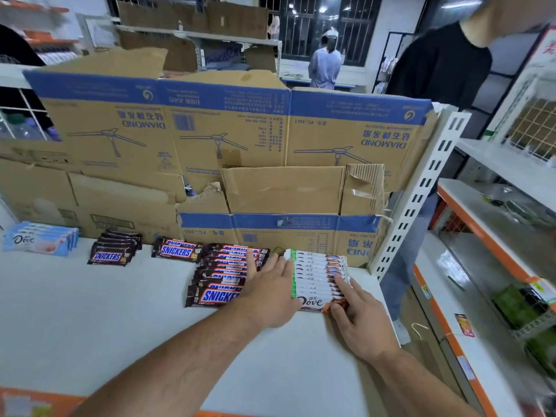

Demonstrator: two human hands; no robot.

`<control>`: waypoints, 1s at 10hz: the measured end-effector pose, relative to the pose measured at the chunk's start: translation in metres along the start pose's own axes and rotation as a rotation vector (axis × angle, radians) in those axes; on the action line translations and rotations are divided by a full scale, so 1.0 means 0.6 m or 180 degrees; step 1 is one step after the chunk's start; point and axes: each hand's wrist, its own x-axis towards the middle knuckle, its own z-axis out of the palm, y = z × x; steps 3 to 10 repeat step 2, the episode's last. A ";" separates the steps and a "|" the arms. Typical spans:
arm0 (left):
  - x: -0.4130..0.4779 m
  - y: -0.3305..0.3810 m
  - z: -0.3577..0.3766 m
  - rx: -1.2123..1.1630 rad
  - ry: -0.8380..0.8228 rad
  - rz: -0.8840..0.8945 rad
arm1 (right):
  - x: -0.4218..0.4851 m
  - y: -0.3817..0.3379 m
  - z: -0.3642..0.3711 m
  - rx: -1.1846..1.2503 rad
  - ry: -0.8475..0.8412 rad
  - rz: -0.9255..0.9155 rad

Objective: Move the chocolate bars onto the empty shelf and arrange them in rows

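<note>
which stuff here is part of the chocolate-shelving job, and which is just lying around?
Job:
- white Dove row, left hand and right hand at its sides
- long Snickers row
- middle Snickers stack
- left Snickers stack
- blue Dove stack
- white shelf

Lying about:
- cardboard boxes behind
- orange-edged shelves
- person in black

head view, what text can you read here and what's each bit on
"SNICKERS": long row, left stack, middle stack
"Dove": front bar of white row, blue packs
"DIAMOND", upside down: cardboard
"FC-30L1", upside down: same cardboard
Fine print on the cardboard and the shelf tag: too small to read
</note>
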 end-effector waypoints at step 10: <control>-0.015 -0.012 -0.006 -0.0062 -0.0133 0.0105 | -0.001 -0.010 -0.019 0.0287 -0.0069 0.0316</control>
